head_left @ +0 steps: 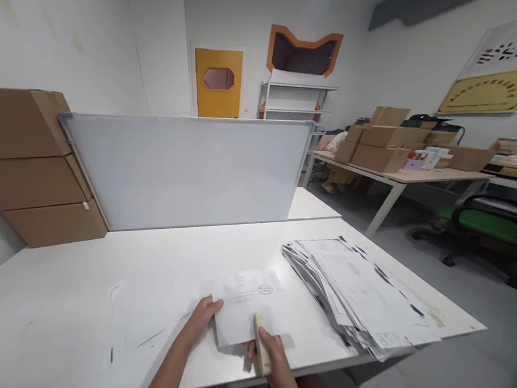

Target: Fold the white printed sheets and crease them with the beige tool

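Pinching paper (240,311) in left hand (203,314); gripping beige tool (262,358) in right hand (276,355), long axis forward, tip overlapping paper ahead.

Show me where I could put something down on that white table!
The white table looks bare just in front of the whiteboard, and left, between the cardboard boxes and loose paper. Crowded: the paper pile at right, and around the left hand and right hand.

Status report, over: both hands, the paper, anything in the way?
Left hand pinching white paper by its left side. Right hand gripping beige tool at the paper's near edge. Paper stack to the right, apart from both hands.
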Tool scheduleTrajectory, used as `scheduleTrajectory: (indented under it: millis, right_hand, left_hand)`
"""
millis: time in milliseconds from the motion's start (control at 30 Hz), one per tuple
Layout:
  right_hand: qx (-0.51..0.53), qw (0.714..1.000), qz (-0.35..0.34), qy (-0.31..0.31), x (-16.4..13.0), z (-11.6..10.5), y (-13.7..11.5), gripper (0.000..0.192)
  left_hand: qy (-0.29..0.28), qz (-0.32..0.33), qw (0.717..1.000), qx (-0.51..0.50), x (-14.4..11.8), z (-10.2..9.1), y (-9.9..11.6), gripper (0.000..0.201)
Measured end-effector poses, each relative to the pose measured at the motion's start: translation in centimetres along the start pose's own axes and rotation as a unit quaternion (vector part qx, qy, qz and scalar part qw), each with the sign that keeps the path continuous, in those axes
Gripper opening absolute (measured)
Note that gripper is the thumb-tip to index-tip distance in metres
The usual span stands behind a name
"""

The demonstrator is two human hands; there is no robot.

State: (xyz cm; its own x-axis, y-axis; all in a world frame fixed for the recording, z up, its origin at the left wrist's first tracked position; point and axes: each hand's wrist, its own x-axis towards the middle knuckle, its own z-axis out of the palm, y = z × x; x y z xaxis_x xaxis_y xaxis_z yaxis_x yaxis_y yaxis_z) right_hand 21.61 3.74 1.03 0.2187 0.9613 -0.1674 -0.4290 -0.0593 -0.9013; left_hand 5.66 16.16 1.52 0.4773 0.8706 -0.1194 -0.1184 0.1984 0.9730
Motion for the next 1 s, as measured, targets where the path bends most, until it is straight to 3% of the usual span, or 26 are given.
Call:
scheduleTrajectory:
  millis: [400, 600, 1000]
  right_hand:
    - [0.02, 1.0, 0.009, -0.018, 0.9, -0.3, 1.5, 0.053]
    - [0.022, 1.0, 0.015, -0.015, 0.7, -0.1, 1.3, 0.053]
    - [-0.014, 0.999, 0.012, -0.034, 0.5, 0.1, 0.6, 0.052]
  left_hand:
    - [0.018, -0.001, 1.0, -0.025, -0.5, 0.3, 0.1, 0.046]
    - [0.037, 0.001, 0.999, -0.003, -0.7, 0.3, 0.3, 0.048]
    - [0.016, 0.006, 1.0, 0.013, -0.9, 0.2, 0.4, 0.054]
